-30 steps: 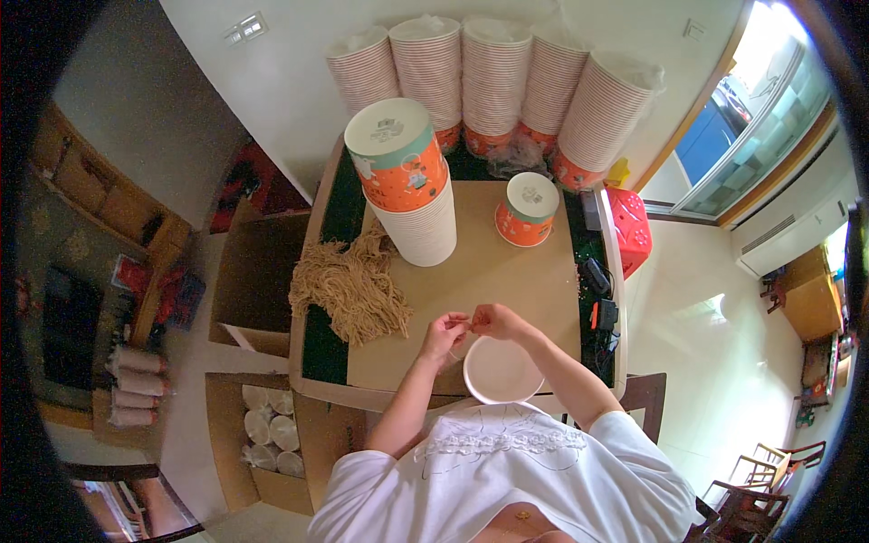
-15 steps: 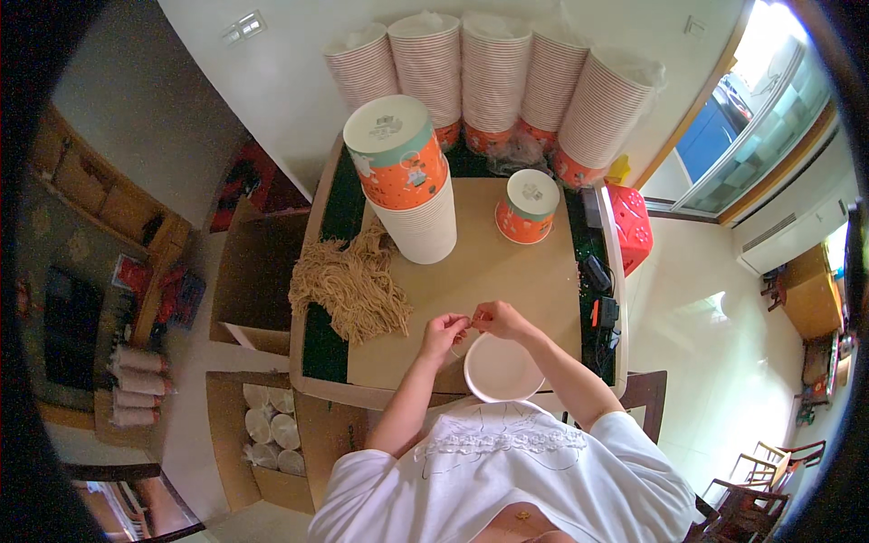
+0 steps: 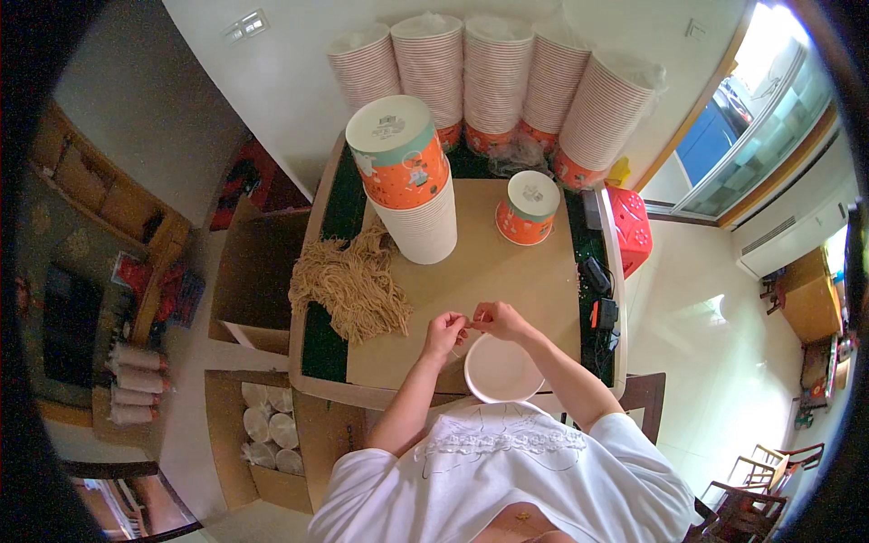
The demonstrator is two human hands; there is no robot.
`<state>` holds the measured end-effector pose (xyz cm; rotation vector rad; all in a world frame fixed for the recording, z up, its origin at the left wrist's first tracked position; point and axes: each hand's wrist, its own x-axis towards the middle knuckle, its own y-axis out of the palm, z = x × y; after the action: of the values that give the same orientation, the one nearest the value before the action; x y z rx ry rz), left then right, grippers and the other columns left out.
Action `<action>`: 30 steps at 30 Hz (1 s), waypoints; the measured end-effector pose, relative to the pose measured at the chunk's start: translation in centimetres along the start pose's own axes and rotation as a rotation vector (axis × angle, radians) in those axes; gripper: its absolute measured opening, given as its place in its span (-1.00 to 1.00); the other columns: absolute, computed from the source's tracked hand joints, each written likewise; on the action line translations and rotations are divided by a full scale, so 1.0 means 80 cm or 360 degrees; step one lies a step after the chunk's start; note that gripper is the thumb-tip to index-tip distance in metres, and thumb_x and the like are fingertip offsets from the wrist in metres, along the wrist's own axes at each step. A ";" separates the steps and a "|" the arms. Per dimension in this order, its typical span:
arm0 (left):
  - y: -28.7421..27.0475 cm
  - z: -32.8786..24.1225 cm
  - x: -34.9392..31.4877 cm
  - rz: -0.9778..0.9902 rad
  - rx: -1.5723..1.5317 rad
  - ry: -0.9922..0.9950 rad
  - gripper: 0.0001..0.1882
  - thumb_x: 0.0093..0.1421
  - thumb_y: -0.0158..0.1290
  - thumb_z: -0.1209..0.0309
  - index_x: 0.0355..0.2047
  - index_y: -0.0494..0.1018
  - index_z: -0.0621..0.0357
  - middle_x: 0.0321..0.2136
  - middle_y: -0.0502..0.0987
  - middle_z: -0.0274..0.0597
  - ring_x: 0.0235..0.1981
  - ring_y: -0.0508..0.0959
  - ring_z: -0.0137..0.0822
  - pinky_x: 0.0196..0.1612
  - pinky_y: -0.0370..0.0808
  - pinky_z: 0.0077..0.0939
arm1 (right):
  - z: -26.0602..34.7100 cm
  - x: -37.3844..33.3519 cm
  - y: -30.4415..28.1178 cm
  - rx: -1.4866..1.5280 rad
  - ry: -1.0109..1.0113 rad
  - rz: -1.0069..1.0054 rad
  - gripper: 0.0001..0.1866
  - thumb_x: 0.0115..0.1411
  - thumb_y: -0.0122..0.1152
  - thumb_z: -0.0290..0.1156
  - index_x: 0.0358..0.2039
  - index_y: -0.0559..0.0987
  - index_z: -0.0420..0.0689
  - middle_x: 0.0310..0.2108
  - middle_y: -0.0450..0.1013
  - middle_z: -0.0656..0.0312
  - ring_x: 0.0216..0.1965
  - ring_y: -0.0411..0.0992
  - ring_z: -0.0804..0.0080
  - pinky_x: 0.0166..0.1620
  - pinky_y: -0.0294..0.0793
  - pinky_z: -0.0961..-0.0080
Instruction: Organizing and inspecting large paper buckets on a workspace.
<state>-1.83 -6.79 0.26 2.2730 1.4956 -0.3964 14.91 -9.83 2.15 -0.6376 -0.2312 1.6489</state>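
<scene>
My left hand (image 3: 445, 333) and my right hand (image 3: 498, 319) meet fingertip to fingertip over the near part of the table, both closed in a pinch. Whatever thin thing is between them is too small to make out. Just below my right hand, a white paper bucket (image 3: 503, 369) stands mouth up at the table's near edge, against my shirt. To the left lies a loose heap of tan cords (image 3: 353, 290). Beyond it rises a stack of upturned paper buckets (image 3: 403, 172), orange and green on top. One upturned orange bucket (image 3: 525, 210) sits alone at the right.
Tall wrapped stacks of paper buckets (image 3: 498, 77) line the table's back by the wall. Small black devices (image 3: 599, 299) lie along the right edge, beside a red stool (image 3: 631, 231). On the floor at left, an open carton (image 3: 235, 425) holds several wrapped stacks.
Almost nothing differs. My hands stay pinched together in the same place, with only slight finger movement.
</scene>
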 end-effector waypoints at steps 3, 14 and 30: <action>-0.001 0.001 0.001 0.0011 -0.0004 -0.0026 -0.90 0.10 -0.03 0.42 -0.41 0.40 0.19 -0.57 0.48 -0.30 -0.64 0.44 -0.53 -0.65 0.33 -0.69 | 0.004 -0.001 -0.001 -0.0009 0.0020 0.0000 -0.78 -0.04 0.24 -0.27 -0.49 0.49 -0.14 -0.65 0.43 0.27 -0.62 0.37 0.53 -0.55 0.33 0.54; 0.000 0.002 -0.001 0.0010 -0.0008 -0.0064 -0.91 0.10 -0.03 0.43 -0.46 0.41 0.18 -0.57 0.48 -0.30 -0.65 0.42 -0.53 -0.66 0.32 -0.69 | 0.023 -0.013 -0.002 -0.0292 0.0048 -0.0101 -0.84 0.01 0.09 -0.20 -0.47 0.52 0.02 -0.53 0.48 0.17 -0.46 0.46 0.16 -0.41 0.43 0.30; 0.019 0.019 0.003 -0.0455 0.1318 0.1101 -0.98 0.03 -0.10 0.54 -0.51 0.28 0.16 -0.52 0.37 -0.08 -0.39 0.43 -0.02 -0.43 0.38 -0.23 | 0.006 -0.006 0.015 -0.0493 -0.0134 -0.0181 -0.88 0.00 0.09 -0.30 -0.48 0.51 -0.05 -0.60 0.45 0.16 -0.54 0.43 0.24 -0.45 0.39 0.35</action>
<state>-0.39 -7.84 -0.91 3.0328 2.3452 -0.3694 13.69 -10.38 2.06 -0.7728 -0.5818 1.5445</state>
